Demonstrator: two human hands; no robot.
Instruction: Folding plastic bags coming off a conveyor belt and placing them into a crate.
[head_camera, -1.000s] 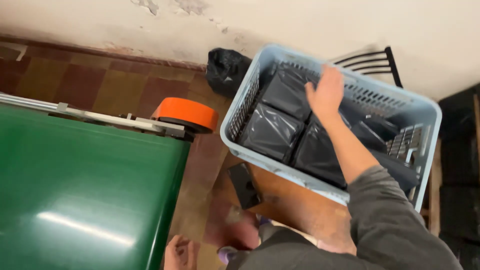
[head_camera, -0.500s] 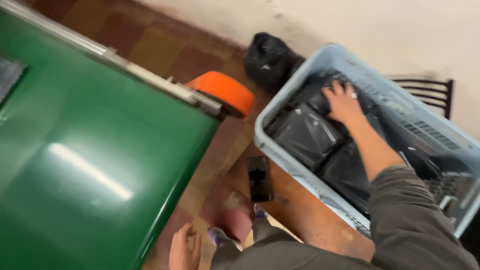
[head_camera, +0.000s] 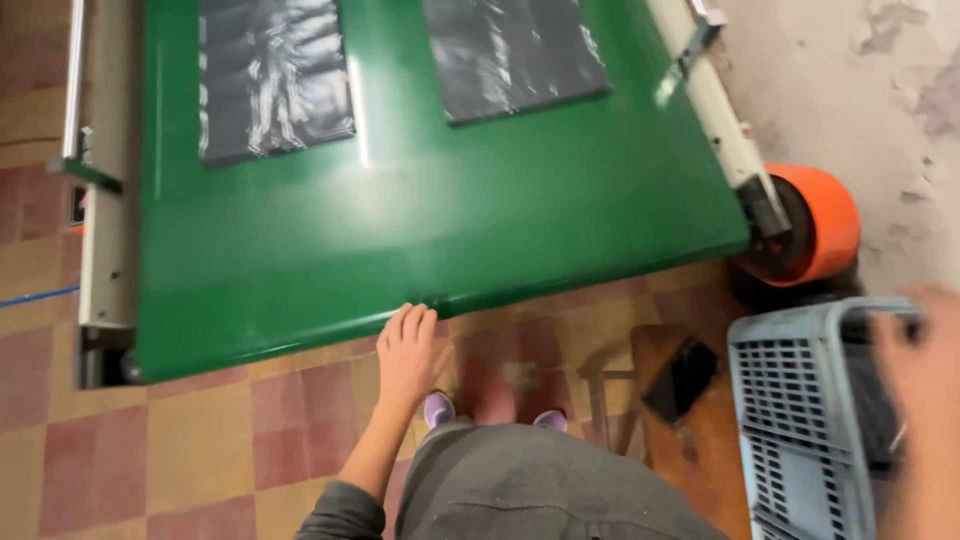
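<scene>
My left hand (head_camera: 405, 355) hangs flat with its fingers straight, holding nothing, its fingertips at the near edge of the green conveyor belt (head_camera: 450, 210). Two flat black plastic bags lie on the belt, one at the far left (head_camera: 272, 75) and one at the far right (head_camera: 515, 50). My right hand (head_camera: 925, 400) is a blur at the right edge, raised above the light blue slatted crate (head_camera: 790, 420). Something dark shows at its top, but I cannot make out whether it holds anything.
An orange roller end (head_camera: 815, 222) sticks out at the belt's right corner, close to a peeling wall (head_camera: 860, 80). A dark phone (head_camera: 682, 378) lies on a wooden stool (head_camera: 700, 450) beside the crate. A metal side rail (head_camera: 105, 200) runs along the belt's left. The floor is tiled.
The view has swung from the crate to the belt. My right hand has come up out of the crate. My left hand has risen to the belt's edge.
</scene>
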